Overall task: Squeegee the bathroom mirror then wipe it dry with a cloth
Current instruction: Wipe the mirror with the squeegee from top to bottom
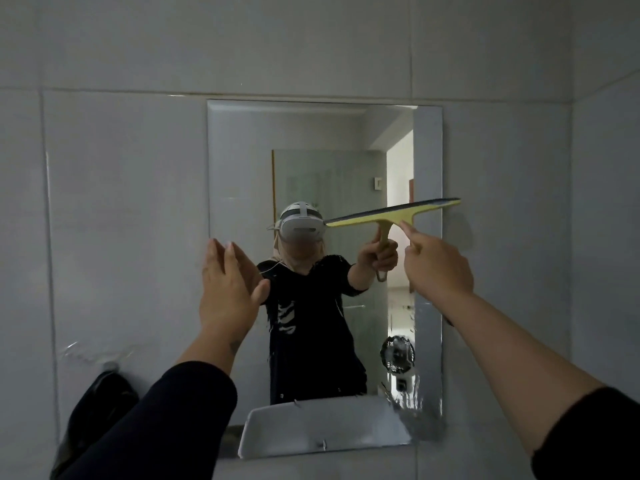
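Observation:
A frameless rectangular mirror (242, 161) hangs on the grey tiled wall. My right hand (438, 268) is shut on the handle of a yellow squeegee (394, 213), with the forefinger stretched along it. Its blade lies tilted against the glass on the mirror's right half, at mid height, and its right end sticks out past the mirror's edge. Water streaks and droplets cover the mirror's lower right corner (420, 407). My left hand (230, 282) is flat, fingers together, resting at the mirror's left edge. A dark cloth (93, 410) hangs on a wall hook at lower left.
The mirror reflects a person in a headset and black top, a glass door and a white basin rim (311, 431). Grey wall tiles surround the mirror. A side wall meets this one at the far right (606, 237).

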Motion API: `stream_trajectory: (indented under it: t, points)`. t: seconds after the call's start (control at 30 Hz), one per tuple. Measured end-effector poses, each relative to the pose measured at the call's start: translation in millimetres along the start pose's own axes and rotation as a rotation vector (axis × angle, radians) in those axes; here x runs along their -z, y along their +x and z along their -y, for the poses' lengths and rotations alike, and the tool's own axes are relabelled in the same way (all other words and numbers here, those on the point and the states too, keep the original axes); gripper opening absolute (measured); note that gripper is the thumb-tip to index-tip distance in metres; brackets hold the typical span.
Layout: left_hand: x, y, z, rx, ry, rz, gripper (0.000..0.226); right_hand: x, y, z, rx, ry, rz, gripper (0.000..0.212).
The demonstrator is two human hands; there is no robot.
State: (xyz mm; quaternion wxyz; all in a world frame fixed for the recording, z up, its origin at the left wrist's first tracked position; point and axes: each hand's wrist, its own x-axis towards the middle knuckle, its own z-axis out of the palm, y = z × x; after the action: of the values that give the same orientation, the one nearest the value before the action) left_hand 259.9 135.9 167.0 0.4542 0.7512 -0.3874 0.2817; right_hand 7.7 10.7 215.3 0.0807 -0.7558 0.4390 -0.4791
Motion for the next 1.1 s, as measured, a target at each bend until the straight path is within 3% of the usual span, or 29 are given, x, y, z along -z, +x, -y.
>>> stream_trajectory:
  t: [0.23, 0.43, 0.6, 0.77, 1.1]
  points:
    - [0, 3, 4, -0.008, -0.023, 0.012, 0.089, -37, -37, 31, -0.13, 0.365, -0.028, 0.055]
    - [6, 4, 8, -0.015, -0.041, 0.038, 0.078, -75, -62, 67, -0.133, 0.501, -0.018, 0.053]
    - [17, 6, 12, -0.028, -0.095, 0.02, 0.063, -96, -81, 82, -0.066, 0.425, 0.016, 0.053]
    - [24, 3, 15, -0.012, -0.104, -0.018, 0.053, -105, -108, 93, 0.117, 0.232, 0.149, 0.054]
    - [9, -22, 27, -0.016, -0.028, 0.05, 0.064, -82, -100, 63, 0.444, -0.298, 0.27, 0.067]
